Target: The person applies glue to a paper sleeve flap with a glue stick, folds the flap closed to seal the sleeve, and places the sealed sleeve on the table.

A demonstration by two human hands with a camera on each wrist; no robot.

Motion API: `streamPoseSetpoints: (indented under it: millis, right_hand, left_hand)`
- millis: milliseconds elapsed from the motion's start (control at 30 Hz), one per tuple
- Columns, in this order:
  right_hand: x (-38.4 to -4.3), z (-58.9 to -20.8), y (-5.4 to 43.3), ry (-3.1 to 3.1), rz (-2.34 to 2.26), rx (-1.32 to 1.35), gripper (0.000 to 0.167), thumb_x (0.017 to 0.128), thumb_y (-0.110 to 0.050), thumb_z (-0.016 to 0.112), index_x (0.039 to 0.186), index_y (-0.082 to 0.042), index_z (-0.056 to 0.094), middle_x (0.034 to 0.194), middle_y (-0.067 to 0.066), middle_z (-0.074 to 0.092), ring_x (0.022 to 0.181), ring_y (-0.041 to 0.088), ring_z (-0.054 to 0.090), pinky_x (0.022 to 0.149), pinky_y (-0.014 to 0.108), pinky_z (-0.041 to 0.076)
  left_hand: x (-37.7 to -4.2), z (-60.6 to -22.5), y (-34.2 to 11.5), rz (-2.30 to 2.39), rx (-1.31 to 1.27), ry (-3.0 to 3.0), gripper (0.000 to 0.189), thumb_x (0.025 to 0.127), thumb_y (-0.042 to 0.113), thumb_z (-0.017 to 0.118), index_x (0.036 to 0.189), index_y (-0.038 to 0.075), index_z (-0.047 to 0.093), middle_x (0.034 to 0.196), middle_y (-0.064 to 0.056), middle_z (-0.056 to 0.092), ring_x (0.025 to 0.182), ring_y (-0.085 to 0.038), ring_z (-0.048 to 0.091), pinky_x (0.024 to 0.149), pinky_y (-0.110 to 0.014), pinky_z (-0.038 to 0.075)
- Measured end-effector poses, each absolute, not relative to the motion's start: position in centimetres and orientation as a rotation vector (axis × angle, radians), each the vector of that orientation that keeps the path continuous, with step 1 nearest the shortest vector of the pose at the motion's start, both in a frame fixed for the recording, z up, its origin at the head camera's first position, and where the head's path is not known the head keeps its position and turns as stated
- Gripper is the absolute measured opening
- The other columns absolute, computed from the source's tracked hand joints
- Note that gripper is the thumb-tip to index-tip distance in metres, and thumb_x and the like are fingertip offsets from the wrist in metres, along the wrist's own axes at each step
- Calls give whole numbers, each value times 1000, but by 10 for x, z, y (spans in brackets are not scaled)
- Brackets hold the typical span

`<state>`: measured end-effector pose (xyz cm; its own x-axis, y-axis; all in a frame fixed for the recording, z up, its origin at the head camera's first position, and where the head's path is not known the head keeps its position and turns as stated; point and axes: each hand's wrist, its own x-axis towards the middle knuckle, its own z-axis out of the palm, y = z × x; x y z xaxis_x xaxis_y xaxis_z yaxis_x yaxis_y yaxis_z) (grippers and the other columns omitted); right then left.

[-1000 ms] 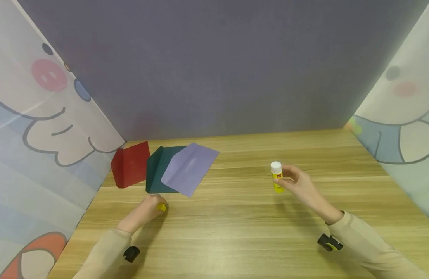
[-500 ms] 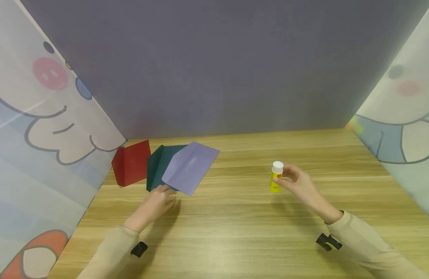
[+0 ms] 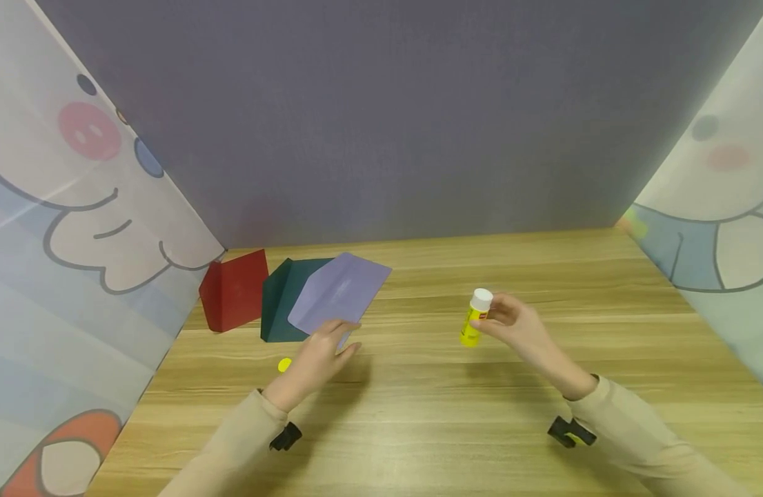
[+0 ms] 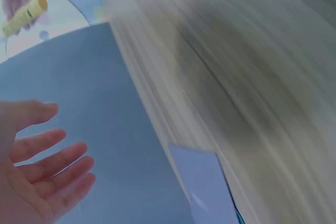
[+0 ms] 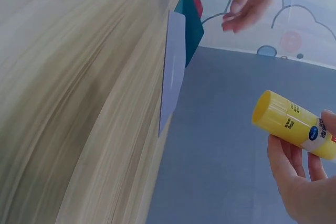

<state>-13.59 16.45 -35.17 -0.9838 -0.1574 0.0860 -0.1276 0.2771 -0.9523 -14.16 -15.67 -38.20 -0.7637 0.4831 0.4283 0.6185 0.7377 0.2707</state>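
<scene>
My right hand (image 3: 521, 335) grips a yellow glue stick (image 3: 472, 326) above the table, its white end up and slightly tilted. The right wrist view shows the yellow lower end of the glue stick (image 5: 289, 121) with fingers and thumb round the tube. My left hand (image 3: 318, 355) hovers at the near corner of a lilac envelope (image 3: 341, 290), holding nothing. Its fingers (image 4: 63, 156) are loosely extended in the left wrist view. A small yellow piece, like a cap (image 3: 285, 364), stands on the table beside the left wrist.
The lilac envelope overlaps a dark green envelope (image 3: 279, 310). Left of them lies a red envelope (image 3: 241, 290). All have their flaps unfolded. A grey panel (image 3: 394, 138) rises behind the wooden table (image 3: 406, 414), and printed curtains (image 3: 65, 228) flank it.
My left hand has let go of the small yellow piece and moved right, past the envelopes' near edge. My right hand has shifted slightly left with the glue stick, which now tilts more.
</scene>
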Motion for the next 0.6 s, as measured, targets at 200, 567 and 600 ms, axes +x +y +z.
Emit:
streamPoseSetpoints:
  millis: [200,567,600]
  right_hand:
    - [-136,-350,158,2448,-1870,-259,40,79,-10,66,112,6,51,103,13,57,87,1,57,76,23,47]
    - [-136,-350,143,2361,-1931,-173,46,80,-13,65,117,7,47,117,22,52,104,26,54,84,27,45]
    - [-136,-350,141,2356,-1942,-164,47,80,-14,65,118,7,47,118,21,52,104,25,54,84,27,45]
  left_hand:
    - [-140,-376,-130,-844,-874,-2630,31,80,12,65,109,1,60,103,-9,59,97,-24,56,80,-34,48]
    - [-135,-374,-89,-1041,-928,-2491,29,83,13,61,109,0,59,103,-9,60,93,-19,56,79,-28,47]
    - [-135,-375,-86,-1055,-928,-2464,28,83,12,62,108,0,60,103,-9,60,92,-18,56,78,-27,48]
